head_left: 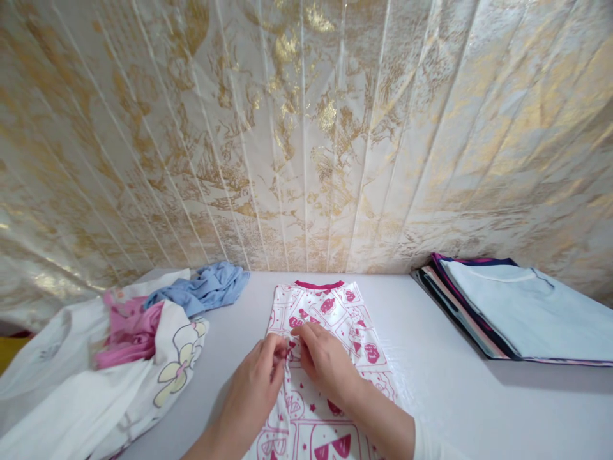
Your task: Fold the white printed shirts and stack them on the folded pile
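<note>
A white shirt (306,409) printed with magenta drawings lies on the table, its sides folded in to a narrow shape and its magenta neckband at the far end. My left hand (256,380) is closed at the shirt's left side, with thumb and forefinger pinching the cloth. Close beside it, my right hand (330,367) rests over the middle of the shirt, its fingertips brought together on the fabric near my left fingers. The cloth between the fingertips is mostly hidden. The shirt's near end runs out of the frame.
At left lies a loose heap: a white garment with a yellow flower print (96,409), a pink garment (131,335) and a crumpled blue one (204,287). A stack of folded clothes (531,313) stands at right, pale blue on top. A gold-patterned curtain (306,140) hangs behind the white table (445,409).
</note>
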A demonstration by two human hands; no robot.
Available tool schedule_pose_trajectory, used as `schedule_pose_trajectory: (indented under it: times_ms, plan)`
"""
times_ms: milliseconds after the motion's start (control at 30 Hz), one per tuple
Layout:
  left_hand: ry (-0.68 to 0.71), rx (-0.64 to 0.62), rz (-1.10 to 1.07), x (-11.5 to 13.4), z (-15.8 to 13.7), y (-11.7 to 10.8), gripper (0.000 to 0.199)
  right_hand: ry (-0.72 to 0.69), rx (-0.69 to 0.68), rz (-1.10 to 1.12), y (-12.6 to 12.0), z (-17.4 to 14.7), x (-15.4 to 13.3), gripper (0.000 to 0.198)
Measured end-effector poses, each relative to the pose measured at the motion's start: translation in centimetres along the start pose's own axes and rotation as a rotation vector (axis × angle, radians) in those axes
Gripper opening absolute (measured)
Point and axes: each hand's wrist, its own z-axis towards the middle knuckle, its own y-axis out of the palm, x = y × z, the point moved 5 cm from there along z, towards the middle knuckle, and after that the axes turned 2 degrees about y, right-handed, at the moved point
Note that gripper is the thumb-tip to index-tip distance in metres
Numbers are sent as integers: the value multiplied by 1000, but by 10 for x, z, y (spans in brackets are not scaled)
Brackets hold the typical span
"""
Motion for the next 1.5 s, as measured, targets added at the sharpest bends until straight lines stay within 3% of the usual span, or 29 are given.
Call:
schedule_pose_trajectory:
  times_ms: [200, 333, 567, 900, 1167, 1333, 1500]
  plan:
    - [106, 19, -12, 2, -3, -1, 15, -34, -42, -51, 1, 2, -7, 22]
    - [137, -3, 29, 4, -8, 1, 20, 35, -51, -102, 4, 6, -3, 19]
    - [203, -51, 215, 15, -14, 3, 31, 64, 27, -26, 1, 4, 2, 20]
    - [236, -21, 192, 14, -15, 1, 39, 63, 3, 89, -4, 1, -2, 11]
    - [287, 10, 207, 12, -15, -3, 35, 63, -38, 265, -6, 3, 1, 21]
    - [263, 51, 190, 10, -13, -9, 30, 8, -91, 220, -3, 5, -1, 21]
    - [312, 18, 250, 9, -16, -7, 48, 4, -148, 226, -3, 6, 1, 26]
